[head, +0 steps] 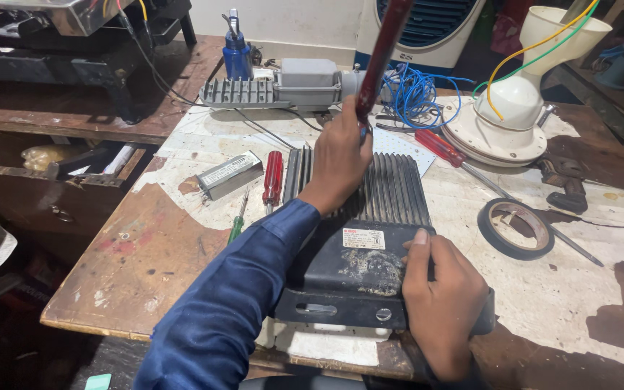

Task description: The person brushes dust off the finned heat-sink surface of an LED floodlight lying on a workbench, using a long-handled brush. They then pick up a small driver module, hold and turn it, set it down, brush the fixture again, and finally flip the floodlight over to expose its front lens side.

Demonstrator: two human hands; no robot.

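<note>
My hands on the finned lamp housing at the near edge of the surface.

My right hand lies pressed over the near right corner of the dark finned housing, thumb on top, pinning it so it cannot slide. My left hand is closed round a red-handled tool, held upright over the far end of the fins; its tip is hidden behind my fist. A red screwdriver and a small grey box lie just left of the housing, a tape roll to its right, within reach.
</note>
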